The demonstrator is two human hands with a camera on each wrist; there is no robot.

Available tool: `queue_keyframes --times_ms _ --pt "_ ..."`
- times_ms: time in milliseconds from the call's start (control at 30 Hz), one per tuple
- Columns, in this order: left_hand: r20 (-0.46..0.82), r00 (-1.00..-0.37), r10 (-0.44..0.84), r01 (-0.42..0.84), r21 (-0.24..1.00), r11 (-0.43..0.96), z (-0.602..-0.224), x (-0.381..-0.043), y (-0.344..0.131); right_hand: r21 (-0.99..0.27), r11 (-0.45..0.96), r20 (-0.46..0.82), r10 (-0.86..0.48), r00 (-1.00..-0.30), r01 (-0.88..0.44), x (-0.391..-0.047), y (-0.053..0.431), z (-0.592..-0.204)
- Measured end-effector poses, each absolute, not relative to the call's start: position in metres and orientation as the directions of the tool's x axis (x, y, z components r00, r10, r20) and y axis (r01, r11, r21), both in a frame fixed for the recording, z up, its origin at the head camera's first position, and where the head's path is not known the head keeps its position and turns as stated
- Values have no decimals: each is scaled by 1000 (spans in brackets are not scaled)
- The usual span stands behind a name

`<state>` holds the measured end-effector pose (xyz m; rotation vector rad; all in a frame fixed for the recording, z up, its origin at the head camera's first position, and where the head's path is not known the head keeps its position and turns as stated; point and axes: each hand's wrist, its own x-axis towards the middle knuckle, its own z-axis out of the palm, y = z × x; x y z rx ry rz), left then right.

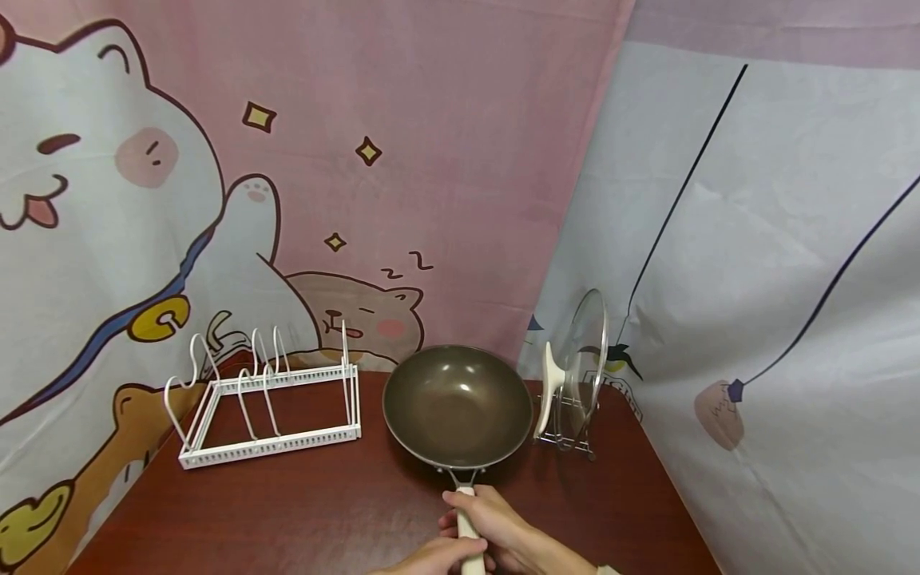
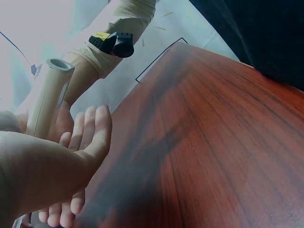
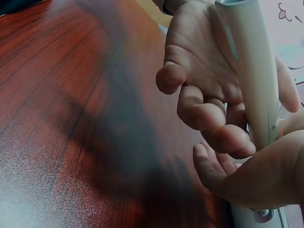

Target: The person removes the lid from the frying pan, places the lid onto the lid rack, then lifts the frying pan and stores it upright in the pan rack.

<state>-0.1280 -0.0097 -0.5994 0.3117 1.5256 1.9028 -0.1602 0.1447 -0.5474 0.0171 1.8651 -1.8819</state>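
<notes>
A dark brown wok (image 1: 458, 407) with a cream handle (image 1: 466, 527) is in front of me in the head view, its open side up. Nearer the pan, my right hand (image 1: 499, 521) holds the handle, thumb on top. Closer to the handle's free end, my left hand (image 1: 446, 553) lies with its thumb over it. Both wrist views show the hollow handle end and loosely bent fingers beneath or beside it; the left hand (image 2: 57, 166) partly hides the handle. The hands are above the tabletop. Whether the wok touches the table I cannot tell.
At the left stands a white rack (image 1: 269, 438) with upright wire dividers. A glass lid (image 1: 585, 359) with a cream knob stands on edge in a small wire stand (image 1: 568, 439) right of the wok. The reddish wooden table (image 1: 287, 511) meets cartoon-printed cloth behind and on the right.
</notes>
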Motion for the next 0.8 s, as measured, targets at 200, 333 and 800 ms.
queue_keyframes --times_ms 200,333,800 --pt "-249 -716 651 -400 912 -90 -588 -129 -10 -934 42 -348 -325 -879 355 -163 143 -549" --pt "-226 -740 634 -386 914 -124 -572 -124 -9 -932 47 -354 -334 -873 359 -166 142 -550" --pt "-286 -723 629 -438 894 -97 -675 -160 3 -908 -2 -393 -344 -853 419 -173 137 -546"
